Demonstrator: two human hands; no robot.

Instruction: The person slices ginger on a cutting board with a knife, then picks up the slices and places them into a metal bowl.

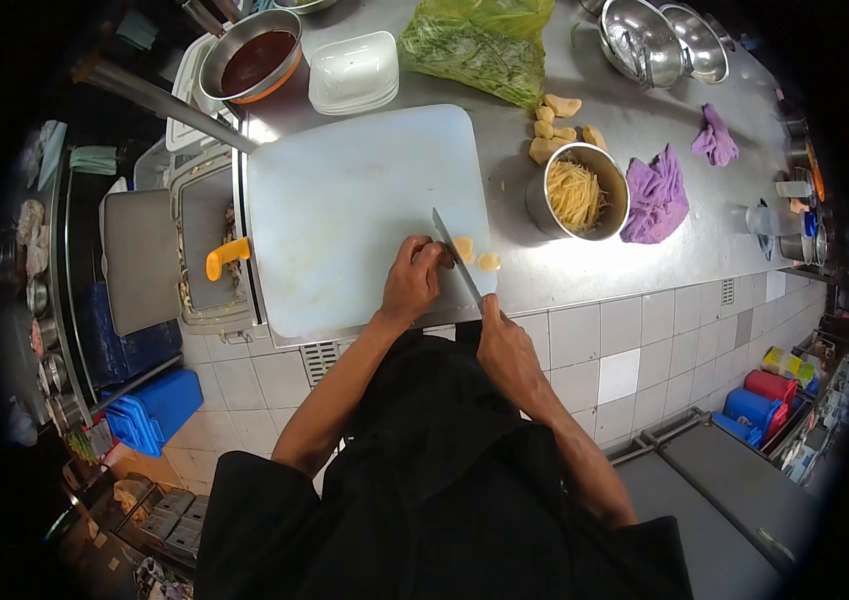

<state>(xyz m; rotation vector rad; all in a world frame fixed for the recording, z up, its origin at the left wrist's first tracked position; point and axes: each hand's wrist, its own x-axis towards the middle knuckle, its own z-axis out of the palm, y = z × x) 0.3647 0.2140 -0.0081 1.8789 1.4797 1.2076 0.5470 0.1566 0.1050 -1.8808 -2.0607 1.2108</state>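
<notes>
My right hand (506, 345) is wrapped round the handle of a kitchen knife (457, 256), whose blade slants up and left over the white cutting board (344, 200). My left hand (412, 280) rests on the board just left of the blade, fingers curled and pressed together; whatever is under the fingertips is hidden. Right of the blade lie a pale yellow slice (464, 249) and another slice (489, 262) near the board's edge. Beyond the board stands a steel pot (541, 213) holding thin yellow shreds (574, 194). Several peeled, knobby pieces that look like ginger (547, 148) lie behind it.
A purple cloth (656, 198) lies beside the pot. Stacked white dishes (354, 72), a bowl of dark red liquid (259, 60), a bag of greens (484, 45) and steel bowls (639, 42) stand at the back. An orange-handled peeler-like tool (228, 257) sits over the bin (209, 180) at left.
</notes>
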